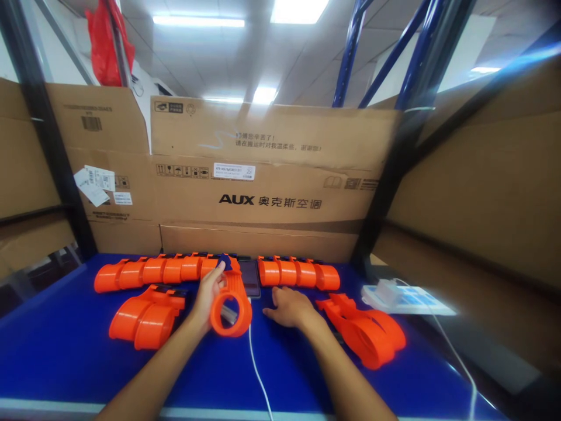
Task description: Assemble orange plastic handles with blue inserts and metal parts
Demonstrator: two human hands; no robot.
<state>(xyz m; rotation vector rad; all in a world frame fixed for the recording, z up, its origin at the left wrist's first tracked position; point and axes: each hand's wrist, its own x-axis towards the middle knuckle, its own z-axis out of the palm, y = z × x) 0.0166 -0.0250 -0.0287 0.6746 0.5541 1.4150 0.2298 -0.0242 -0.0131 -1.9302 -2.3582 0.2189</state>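
My left hand [211,295] is closed on an orange tape dispenser [232,318], a plastic piece with a large ring at its lower end and a dark blue part at the top by my thumb. My right hand [290,306] is over the blue table with fingers apart and nothing visible in it. Near its wrist lie loose orange dispensers [372,336]. Left of my left forearm sit two more orange dispensers [146,318] side by side. Behind my hands, a dark-screened phone or tablet [249,278] is partly hidden by the held dispenser.
Rows of orange dispensers stand along the back, left [160,270] and right [298,273]. A white power strip [405,298] with a plug is at the right. A white cable [258,368] crosses the blue tabletop [65,345]. Cardboard [272,234] walls the back; a dark post [381,193] rises right.
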